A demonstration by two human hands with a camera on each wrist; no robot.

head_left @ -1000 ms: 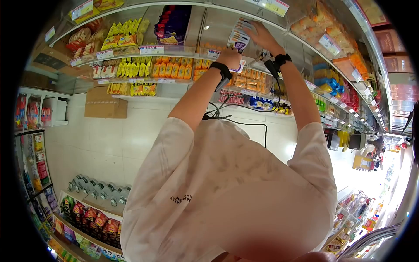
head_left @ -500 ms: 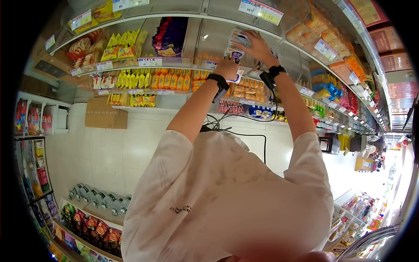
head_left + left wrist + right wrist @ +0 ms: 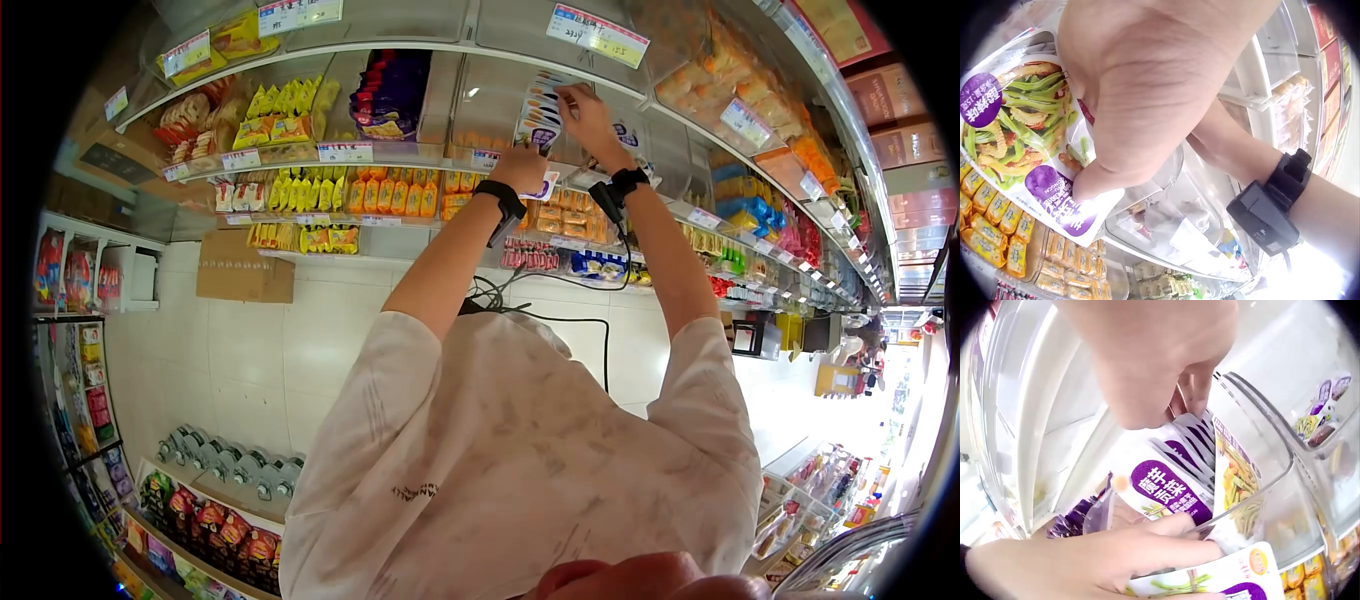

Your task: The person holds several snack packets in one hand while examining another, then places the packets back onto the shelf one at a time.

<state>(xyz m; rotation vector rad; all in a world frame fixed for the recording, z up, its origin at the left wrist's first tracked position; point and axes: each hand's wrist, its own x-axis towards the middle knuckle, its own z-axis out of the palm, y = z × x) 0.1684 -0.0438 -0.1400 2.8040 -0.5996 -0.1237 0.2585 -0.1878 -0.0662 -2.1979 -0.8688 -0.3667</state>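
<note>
My left hand (image 3: 520,168) grips a white snack packet (image 3: 1022,131) printed with purple labels and green vegetables, the thumb lying over its front. Just beyond it, a row of matching packets (image 3: 1179,469) stands close together in a clear shelf bin (image 3: 1275,531). The bent fingers of my right hand (image 3: 595,125) pinch the top edges of that row; the fingertips are partly hidden behind the hand in the right wrist view. In that view the left hand (image 3: 1104,556) reaches in from the lower left, its fingers against the front of the row.
Purple packs (image 3: 390,100) and yellow packs (image 3: 285,95) fill bins to the left. Orange-wrapped snacks (image 3: 395,185) line the shelf below. An upper shelf edge with a price tag (image 3: 598,35) runs above the hands. A black cable (image 3: 605,335) hangs before the body.
The head view has tilted, so the shelves appear lower. My right hand's fingers, earlier spread over the packets, are now more bent at their edges. The left hand keeps its grip.
</note>
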